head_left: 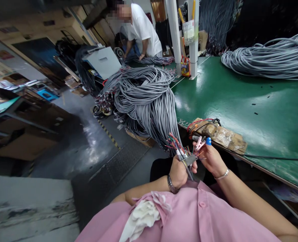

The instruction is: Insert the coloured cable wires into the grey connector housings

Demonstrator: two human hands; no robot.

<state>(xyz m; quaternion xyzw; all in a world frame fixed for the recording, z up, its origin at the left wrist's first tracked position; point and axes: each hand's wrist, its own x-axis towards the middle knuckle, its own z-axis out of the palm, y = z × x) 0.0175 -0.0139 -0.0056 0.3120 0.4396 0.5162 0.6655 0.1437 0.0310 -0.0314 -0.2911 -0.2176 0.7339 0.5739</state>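
Low in the middle of the head view, my left hand (178,173) is closed around several grey cable ends (184,158). Thin coloured wires (173,143) fan out from their stripped ends. A flat grey piece (189,159) lies across the cables at my left fingers. Close by on the right, my right hand (211,159) has its fingers drawn together around a small pink clip (200,143). One of its fingertips wears a blue cover (208,141). Loose wire ends reach toward the right palm; whether it touches them I cannot tell.
A large heap of grey cables (149,90) hangs over the edge of the green table (221,97). A taped wooden block (219,134) with leads lies at the near edge. Another cable coil (269,58) rests at the back right. A person (145,32) works at the far end.
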